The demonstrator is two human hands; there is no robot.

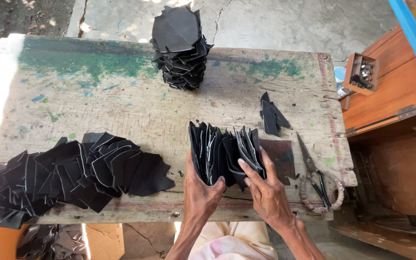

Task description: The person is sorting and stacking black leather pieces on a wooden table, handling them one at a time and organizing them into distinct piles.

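1. Left hand (pixel 199 185) & right hand (pixel 266 192) clamp an on-edge bundle of black cut pieces (pixel 225 154) at bench (pixel 121 96) front; fingers (pixel 251 171) curled over, pressing it so it can't fan out.
2. Flat spread (pixel 68 175) to the left, tall stack (pixel 180 45) at the back, scissors (pixel 316 175) on the right.

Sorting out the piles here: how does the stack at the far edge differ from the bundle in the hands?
The far stack lies flat, pieces piled upward; the bundle stands on edge, fanned like pages. The far stack stands alone, untouched; the bundle is pressed between the left hand and right hand. Both are black cut pieces with pale edges on the worn wooden table.
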